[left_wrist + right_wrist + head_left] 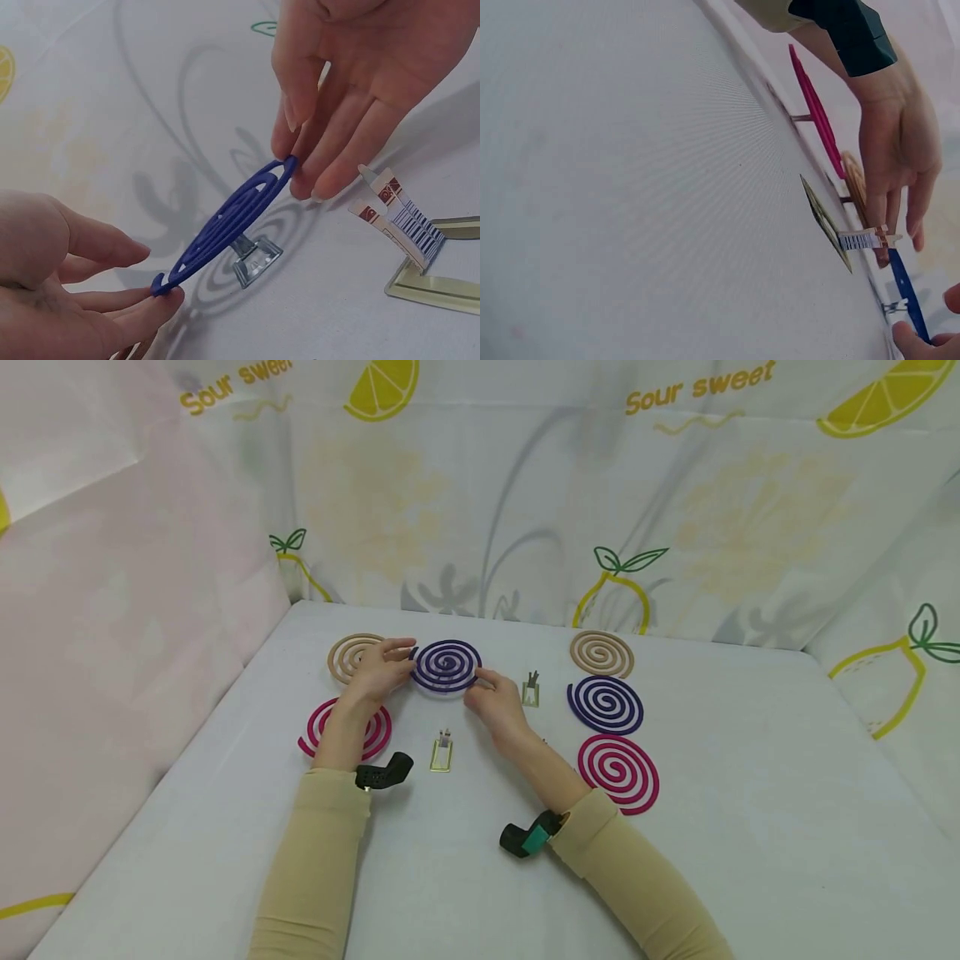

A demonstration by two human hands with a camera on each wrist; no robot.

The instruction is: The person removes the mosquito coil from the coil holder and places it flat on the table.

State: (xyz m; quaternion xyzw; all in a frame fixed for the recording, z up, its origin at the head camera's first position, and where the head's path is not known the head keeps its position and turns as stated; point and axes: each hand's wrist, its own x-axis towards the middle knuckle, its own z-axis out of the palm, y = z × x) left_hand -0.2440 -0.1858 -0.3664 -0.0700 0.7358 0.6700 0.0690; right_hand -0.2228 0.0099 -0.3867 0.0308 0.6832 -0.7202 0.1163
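both hands (pixel 442 693) pinch opposite edges of the purple coil (pixel 446 665).

Purple spiral coils: two, the purple coil on the left (pixel 446 666) and the purple coil on the right (pixel 605 704).
Pink spiral coils: two, at left (pixel 378 733) and at right (pixel 618 772).
Tan spiral coils: two, at left (pixel 347 655) and at right (pixel 602 653).
Bare metal stands: two, near stand (pixel 442 752) and far stand (pixel 531 692).
Hands: two, left hand (pixel 382 668) and right hand (pixel 497 700).

purple spiral coil (pixel 446 665), flat, on stand
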